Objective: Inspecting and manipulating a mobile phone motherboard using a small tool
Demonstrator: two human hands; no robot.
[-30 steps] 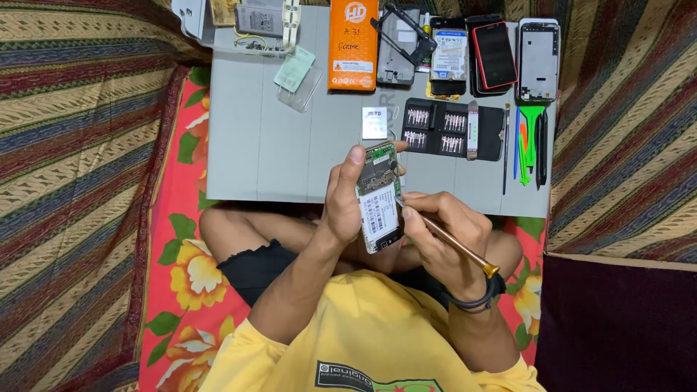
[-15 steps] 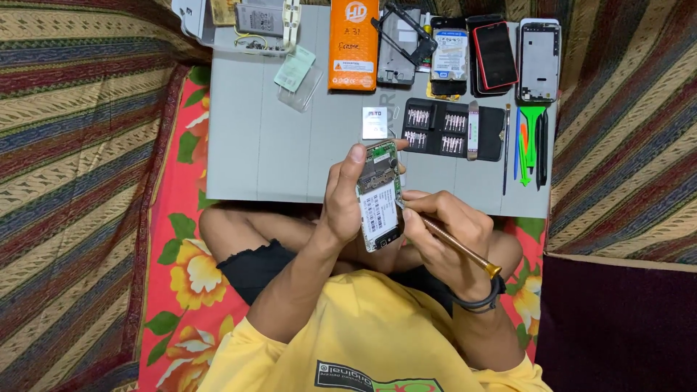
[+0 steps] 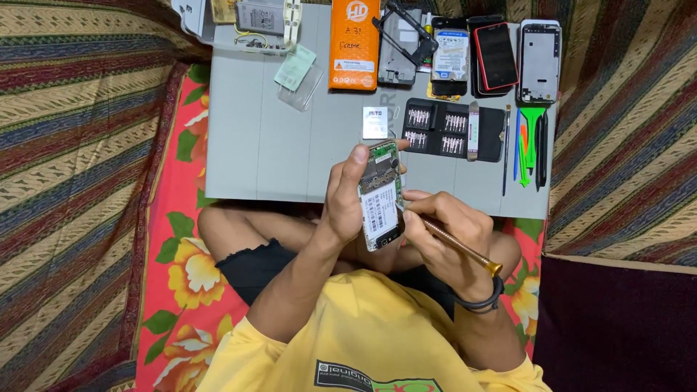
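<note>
An opened phone (image 3: 380, 194), its green circuit board and white barcode label exposed, is held upright over the lap, just before the near edge of a grey counter (image 3: 254, 145). The left hand (image 3: 341, 207) has its fingers clamped around the phone. The right hand (image 3: 446, 232) has its fingers closed on a brass-handled screwdriver (image 3: 457, 245), whose tip meets the phone's edge. Beyond it on the counter lie a small white label card (image 3: 375, 122), a black bit case (image 3: 454, 129) and a tall orange package (image 3: 354, 45).
</note>
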